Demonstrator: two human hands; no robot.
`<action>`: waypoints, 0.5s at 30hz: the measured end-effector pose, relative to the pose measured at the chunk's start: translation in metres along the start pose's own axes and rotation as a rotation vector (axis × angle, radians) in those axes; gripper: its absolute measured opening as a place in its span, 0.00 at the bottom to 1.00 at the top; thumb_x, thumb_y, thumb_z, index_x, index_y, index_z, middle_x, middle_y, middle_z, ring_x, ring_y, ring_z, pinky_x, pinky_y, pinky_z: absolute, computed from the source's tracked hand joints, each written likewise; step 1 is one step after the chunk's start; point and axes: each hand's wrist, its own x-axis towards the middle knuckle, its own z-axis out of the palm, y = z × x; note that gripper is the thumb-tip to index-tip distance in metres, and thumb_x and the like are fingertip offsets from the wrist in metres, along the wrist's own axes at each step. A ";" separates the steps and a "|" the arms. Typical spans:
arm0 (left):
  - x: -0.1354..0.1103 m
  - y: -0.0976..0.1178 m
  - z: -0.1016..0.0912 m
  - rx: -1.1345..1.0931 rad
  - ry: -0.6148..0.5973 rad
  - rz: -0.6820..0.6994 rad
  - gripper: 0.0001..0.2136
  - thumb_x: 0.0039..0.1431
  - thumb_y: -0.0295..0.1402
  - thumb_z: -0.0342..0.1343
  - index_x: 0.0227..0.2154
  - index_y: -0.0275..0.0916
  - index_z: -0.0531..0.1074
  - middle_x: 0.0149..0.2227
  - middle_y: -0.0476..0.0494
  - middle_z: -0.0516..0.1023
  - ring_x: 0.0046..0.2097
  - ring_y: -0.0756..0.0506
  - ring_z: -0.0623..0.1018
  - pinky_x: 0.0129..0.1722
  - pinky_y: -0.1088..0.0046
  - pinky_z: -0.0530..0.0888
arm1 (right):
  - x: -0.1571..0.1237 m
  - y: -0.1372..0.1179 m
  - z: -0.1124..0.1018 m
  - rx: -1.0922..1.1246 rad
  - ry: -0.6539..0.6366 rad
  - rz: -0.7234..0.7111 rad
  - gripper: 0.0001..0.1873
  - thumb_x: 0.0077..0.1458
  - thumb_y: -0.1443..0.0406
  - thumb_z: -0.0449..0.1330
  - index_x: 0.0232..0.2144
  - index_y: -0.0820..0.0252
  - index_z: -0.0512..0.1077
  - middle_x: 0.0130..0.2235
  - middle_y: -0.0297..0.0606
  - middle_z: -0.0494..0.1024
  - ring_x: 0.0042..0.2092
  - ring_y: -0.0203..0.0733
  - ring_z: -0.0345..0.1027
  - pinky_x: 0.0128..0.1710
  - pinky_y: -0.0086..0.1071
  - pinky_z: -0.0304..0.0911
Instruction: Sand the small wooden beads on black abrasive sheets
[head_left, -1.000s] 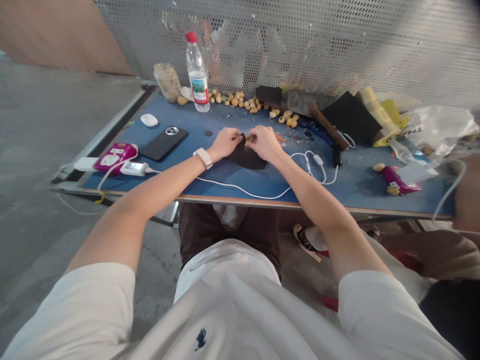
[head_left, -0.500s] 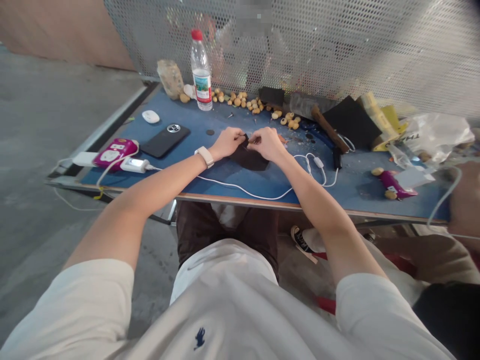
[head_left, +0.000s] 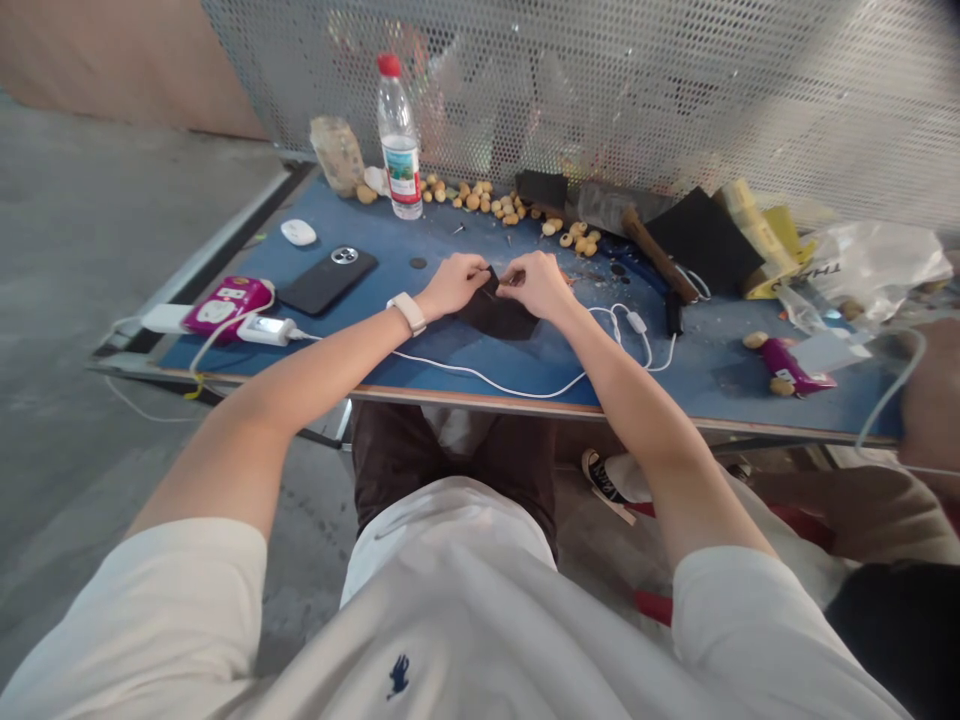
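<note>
My left hand (head_left: 452, 285) and my right hand (head_left: 537, 283) meet over the middle of the blue table (head_left: 465, 355). Both are closed in a pinch on the upper edge of a black sheet (head_left: 499, 316) that lies under them. Something small sits between the fingertips; I cannot make out what. A pale watch (head_left: 406, 313) is on my left wrist. A white cable (head_left: 487, 377) runs under both forearms.
A water bottle (head_left: 397, 140), a bag (head_left: 337, 156) and several tan beads (head_left: 495, 205) line the back by a perforated screen. A black phone (head_left: 328, 282), white mouse (head_left: 298, 232) and pink power strip (head_left: 223, 306) lie left. Dark sheets, a hammer (head_left: 656, 264) and plastic bags (head_left: 870, 260) crowd the right. Another person sits at the right edge.
The hands stay pinched on the black sheet with only slight finger shifts. The view has moved a little.
</note>
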 end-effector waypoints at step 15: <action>0.005 0.003 -0.039 0.291 -0.223 0.250 0.19 0.87 0.37 0.58 0.68 0.43 0.91 0.65 0.34 0.95 0.67 0.31 0.91 0.74 0.51 0.82 | -0.013 -0.004 -0.025 0.106 -0.056 -0.203 0.10 0.64 0.62 0.77 0.47 0.52 0.95 0.57 0.46 0.94 0.50 0.55 0.89 0.59 0.51 0.88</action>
